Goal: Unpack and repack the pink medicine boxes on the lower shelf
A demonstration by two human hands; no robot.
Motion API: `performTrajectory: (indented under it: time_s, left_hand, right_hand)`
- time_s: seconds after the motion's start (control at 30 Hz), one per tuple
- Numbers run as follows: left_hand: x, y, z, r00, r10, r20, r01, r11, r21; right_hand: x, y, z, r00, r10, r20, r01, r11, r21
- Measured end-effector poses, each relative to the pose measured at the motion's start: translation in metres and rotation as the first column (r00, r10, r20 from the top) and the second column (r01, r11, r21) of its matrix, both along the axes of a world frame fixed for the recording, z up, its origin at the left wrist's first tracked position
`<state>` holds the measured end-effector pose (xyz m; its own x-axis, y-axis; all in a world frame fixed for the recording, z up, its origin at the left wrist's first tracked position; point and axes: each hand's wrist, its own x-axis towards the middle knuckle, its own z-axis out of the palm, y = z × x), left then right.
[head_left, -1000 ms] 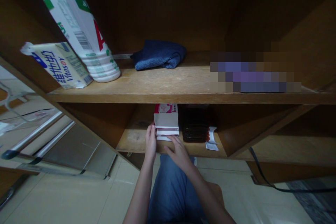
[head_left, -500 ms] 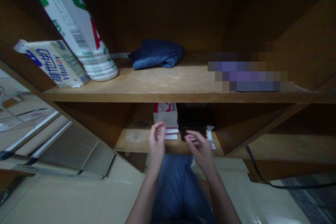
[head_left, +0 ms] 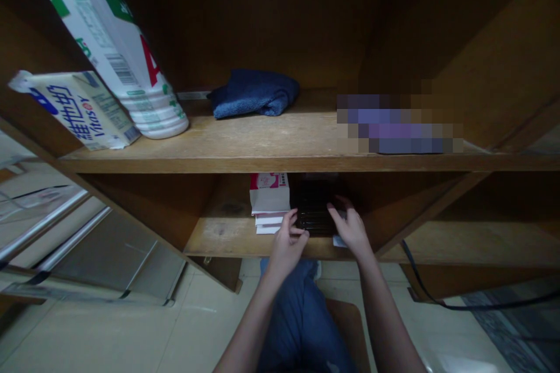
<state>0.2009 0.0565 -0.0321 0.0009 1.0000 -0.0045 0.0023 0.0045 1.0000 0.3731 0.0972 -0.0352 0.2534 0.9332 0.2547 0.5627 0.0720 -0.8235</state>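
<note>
On the lower shelf lies a dark, glossy ribbed stack (head_left: 315, 222); it is too dark to tell what it is. My left hand (head_left: 289, 245) is at its left front corner, thumb and fingers apart. My right hand (head_left: 350, 227) reaches along the right side with fingers spread. Both hands seem to touch the stack from opposite sides, without fingers wrapped round it. Left of it, close to my left hand, are stacked white paper boxes (head_left: 270, 201), the top one with a pink and red print. A white flap (head_left: 340, 241) shows under my right hand.
On the upper shelf (head_left: 262, 145) stand a large white bottle (head_left: 118, 58) and a Vitasoy carton (head_left: 83, 108) at left, a folded blue cloth (head_left: 256, 93) mid-shelf, and a blurred-out item (head_left: 398, 128) at right. A metal-framed rack (head_left: 109, 245) stands left; a black cable (head_left: 459, 306) hangs right.
My left hand has moved right, from the white boxes to the dark stack. My right hand has shifted from the stack's front to its right side. The view has shifted slightly.
</note>
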Motion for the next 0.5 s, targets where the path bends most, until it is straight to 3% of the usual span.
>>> performTrajectory:
  time_s: [0.33,0.5]
  left_hand:
    - [0.004,0.002,0.006,0.984,0.060,0.169,-0.057,0.998,-0.023]
    - [0.005,-0.001,0.009,0.958,0.064,0.279,-0.055,0.998,-0.040]
  right_hand:
    - [-0.007,0.005,0.003,0.987,-0.070,-0.148,0.067,0.997,-0.023]
    - [-0.012,0.007,-0.002,0.931,-0.033,-0.363,0.066,0.994,0.081]
